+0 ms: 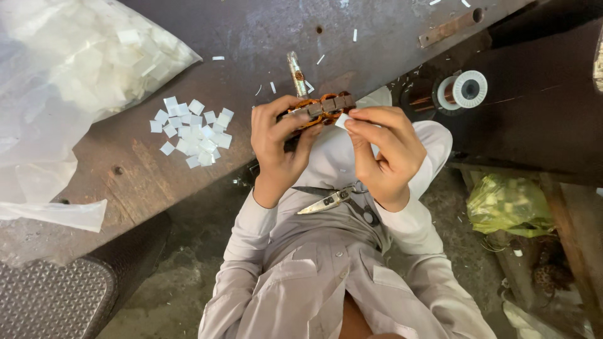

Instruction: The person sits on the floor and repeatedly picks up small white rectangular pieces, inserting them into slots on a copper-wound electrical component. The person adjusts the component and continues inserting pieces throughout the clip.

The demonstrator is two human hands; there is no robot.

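You've got a dark, rusty metal surface (264,37) here, scuffed and dotted with holes. A loose heap of little white paper squares (191,130) sits right on it, a big clear plastic bag (75,69) stuffed with more lies beside them at the left, and stray white slivers (274,87) are scattered around.

The person wears a pale grey-lilac shirt (326,276) with long sleeves — the cuffs reach to the wrists. Below the scissors (333,199) resting on the lap, the shirt has a buttoned front and two chest pockets with flaps. Both hands are bare.
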